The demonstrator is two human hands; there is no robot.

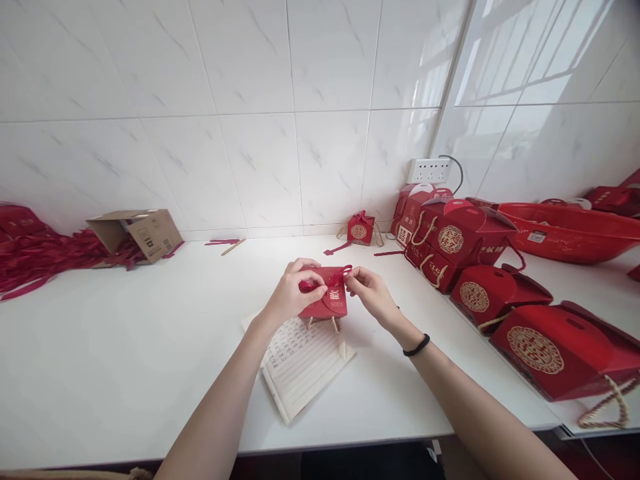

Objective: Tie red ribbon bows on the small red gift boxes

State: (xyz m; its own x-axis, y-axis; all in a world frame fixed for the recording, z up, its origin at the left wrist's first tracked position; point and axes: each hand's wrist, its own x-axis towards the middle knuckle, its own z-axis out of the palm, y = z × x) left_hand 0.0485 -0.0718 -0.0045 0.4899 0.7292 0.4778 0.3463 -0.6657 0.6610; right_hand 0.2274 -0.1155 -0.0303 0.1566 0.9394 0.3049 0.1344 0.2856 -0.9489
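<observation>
A small red gift box (327,303) stands on an open lined notebook (303,363) in the middle of the white table (125,360). My left hand (293,293) grips the box's top left and pinches a red ribbon (336,275) lying across its lid. My right hand (367,290), with a black band on the wrist, pinches the ribbon's other end at the box's top right corner. Thin rope handles hang beneath the box.
A finished small red box (361,229) sits by the back wall. Larger red boxes with rope handles (467,243) crowd the right side, beside a red basin (570,233). A tipped cardboard carton (143,233) and a heap of red ribbons (35,257) lie at the left.
</observation>
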